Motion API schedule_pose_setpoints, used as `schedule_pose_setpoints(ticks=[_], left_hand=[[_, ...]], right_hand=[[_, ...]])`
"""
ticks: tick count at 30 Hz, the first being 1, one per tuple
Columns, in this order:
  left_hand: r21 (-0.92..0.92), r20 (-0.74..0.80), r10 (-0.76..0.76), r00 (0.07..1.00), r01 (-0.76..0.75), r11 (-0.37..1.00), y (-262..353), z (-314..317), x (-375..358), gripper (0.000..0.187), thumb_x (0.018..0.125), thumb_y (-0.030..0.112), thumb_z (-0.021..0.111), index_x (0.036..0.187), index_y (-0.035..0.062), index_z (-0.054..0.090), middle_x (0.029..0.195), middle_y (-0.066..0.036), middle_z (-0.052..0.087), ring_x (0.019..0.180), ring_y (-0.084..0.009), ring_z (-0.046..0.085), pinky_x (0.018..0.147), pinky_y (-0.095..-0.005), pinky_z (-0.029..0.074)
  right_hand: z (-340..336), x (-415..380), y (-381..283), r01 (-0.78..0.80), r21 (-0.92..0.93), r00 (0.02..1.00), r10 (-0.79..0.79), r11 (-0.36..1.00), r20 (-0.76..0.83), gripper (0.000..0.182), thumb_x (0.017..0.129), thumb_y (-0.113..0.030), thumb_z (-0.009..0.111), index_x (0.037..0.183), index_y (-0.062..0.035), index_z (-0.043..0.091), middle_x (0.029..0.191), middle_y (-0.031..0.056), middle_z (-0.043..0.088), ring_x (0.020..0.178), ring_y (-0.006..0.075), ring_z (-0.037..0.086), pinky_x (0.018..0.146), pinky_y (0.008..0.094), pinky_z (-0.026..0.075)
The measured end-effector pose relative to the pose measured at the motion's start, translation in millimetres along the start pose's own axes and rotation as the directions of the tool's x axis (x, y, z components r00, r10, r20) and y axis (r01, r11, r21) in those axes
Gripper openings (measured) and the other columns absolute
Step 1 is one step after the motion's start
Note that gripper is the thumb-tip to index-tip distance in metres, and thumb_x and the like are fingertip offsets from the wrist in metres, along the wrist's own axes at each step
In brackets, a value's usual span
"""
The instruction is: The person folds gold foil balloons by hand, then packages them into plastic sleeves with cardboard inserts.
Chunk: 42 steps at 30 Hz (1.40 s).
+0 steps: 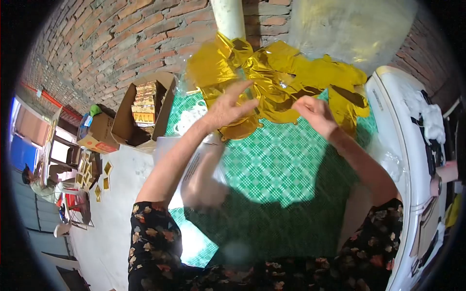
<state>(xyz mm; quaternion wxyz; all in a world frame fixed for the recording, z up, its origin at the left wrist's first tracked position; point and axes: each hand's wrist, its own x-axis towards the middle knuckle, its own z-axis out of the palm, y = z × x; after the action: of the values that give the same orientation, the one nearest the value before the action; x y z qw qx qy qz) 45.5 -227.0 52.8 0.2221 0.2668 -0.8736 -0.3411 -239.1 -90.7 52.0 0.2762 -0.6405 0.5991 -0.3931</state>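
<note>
A crumpled heap of shiny gold foil pieces (284, 77) lies at the far side of a table with a green checked cloth (272, 165). My left hand (227, 107) is raised over the foil's left part, fingers spread, touching it. My right hand (314, 112) pinches a fold of the gold foil near the heap's middle. Clear plastic wrapping (349, 24) rises behind the foil. Both forearms reach forward from dark flowered sleeves.
An open cardboard box (141, 109) with stacked gold packs stands left of the table, a smaller box (97, 131) beside it. A white appliance (403, 140) sits at the right. A brick wall (121, 39) is behind. Another person (41, 182) sits far left near gold cards on the floor.
</note>
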Motion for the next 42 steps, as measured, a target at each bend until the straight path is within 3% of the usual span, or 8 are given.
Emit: schedule_pose_setpoints(ticks=[4,14,25,28,30,35,38,42], left_hand=[[-0.978,0.164,0.012,0.986,0.161,0.129,81.6,59.8,-39.8,0.082,0.1,0.05,0.062,0.161,0.0107,0.024,0.15,-0.015,0.047,0.141,-0.0279,0.046,0.114,-0.0479,0.045],[-0.818,0.239,-0.149,0.959,0.282,0.501,155.6,41.1,-156.9,0.024,0.104,0.029,0.063,0.101,0.0068,0.055,0.069,0.0,0.052,0.057,-0.0148,0.054,0.05,-0.0289,0.045],[-0.665,-0.182,-0.561,0.808,0.319,0.675,75.4,-172.3,-346.0,0.04,0.103,0.052,0.054,0.092,0.0134,0.062,0.058,0.01,0.046,0.047,-0.0012,0.033,0.044,-0.0238,0.018],[0.693,-0.49,-0.532,0.69,0.679,0.242,-79.0,-241.5,-487.0,0.041,0.099,0.045,0.058,0.12,0.0094,0.06,0.11,-0.01,0.061,0.101,-0.0271,0.054,0.077,-0.0429,0.04],[0.765,-0.641,-0.382,0.665,0.589,-0.258,-40.2,-226.9,-495.7,0.057,0.093,0.048,0.064,0.136,0.0103,0.06,0.142,-0.014,0.057,0.134,-0.0365,0.048,0.105,-0.0594,0.04],[0.861,-0.401,-0.289,0.869,0.465,0.206,-30.6,-244.4,-458.1,0.047,0.093,0.047,0.066,0.118,0.0082,0.07,0.126,-0.016,0.067,0.122,-0.0352,0.06,0.1,-0.0501,0.048],[0.353,-0.622,-0.597,0.508,0.861,0.365,0.5,-245.4,-386.3,0.038,0.098,0.041,0.065,0.101,0.0045,0.074,0.09,-0.013,0.072,0.091,-0.0257,0.071,0.083,-0.0353,0.054],[0.102,-0.761,-0.281,0.585,0.536,0.838,14.7,-191.5,-293.2,0.043,0.103,0.039,0.062,0.095,-0.0024,0.073,0.065,-0.002,0.055,0.068,-0.0055,0.049,0.062,-0.0277,0.045]], right_hand=[[27.1,-37.9,-111.2,-0.163,0.761,0.975,0.22,0.628,0.027,0.016,0.102,-0.017,0.059,0.103,-0.003,0.067,0.068,-0.0046,0.051,0.06,0.0028,0.044,0.052,0.0194,0.034],[84.4,-90.2,-185.3,-0.182,0.983,0.982,0.042,-0.007,0.182,0.026,0.099,-0.031,0.057,0.092,-0.0068,0.066,0.065,-0.006,0.042,0.048,0.0081,0.031,0.048,0.0277,0.028],[45.6,-121.3,-110.1,0.098,0.025,0.988,-0.1,0.995,0.118,0.026,0.1,-0.024,0.061,0.11,-0.0011,0.07,0.101,0.0074,0.071,0.092,0.0206,0.065,0.082,0.0369,0.051],[27.4,-104.1,-44.7,0.176,-0.382,0.984,-0.157,0.907,0.081,0.028,0.097,-0.026,0.064,0.112,-0.0036,0.071,0.107,0.0119,0.073,0.098,0.0294,0.067,0.087,0.0437,0.051],[20.2,-91.6,-17.8,0.204,-0.558,0.976,-0.214,0.805,0.049,0.029,0.096,-0.025,0.065,0.116,-0.0047,0.07,0.113,0.013,0.071,0.109,0.0332,0.063,0.094,0.0454,0.048],[32.8,-65.8,10.7,0.206,-0.714,0.965,-0.26,0.669,0.035,0.04,0.095,-0.026,0.066,0.13,-0.0057,0.062,0.132,0.0142,0.063,0.129,0.0358,0.052,0.106,0.0503,0.039],[47.8,-42.0,28.1,0.165,-0.751,0.958,-0.285,0.64,-0.032,0.046,0.094,-0.028,0.068,0.134,-0.0053,0.059,0.139,0.0139,0.06,0.133,0.0356,0.05,0.107,0.0529,0.037],[56.4,-24.0,47.9,0.262,-0.766,0.902,-0.432,0.587,-0.022,0.033,0.094,-0.019,0.065,0.123,-0.0038,0.064,0.128,0.0143,0.066,0.125,0.0346,0.057,0.103,0.0477,0.043]])
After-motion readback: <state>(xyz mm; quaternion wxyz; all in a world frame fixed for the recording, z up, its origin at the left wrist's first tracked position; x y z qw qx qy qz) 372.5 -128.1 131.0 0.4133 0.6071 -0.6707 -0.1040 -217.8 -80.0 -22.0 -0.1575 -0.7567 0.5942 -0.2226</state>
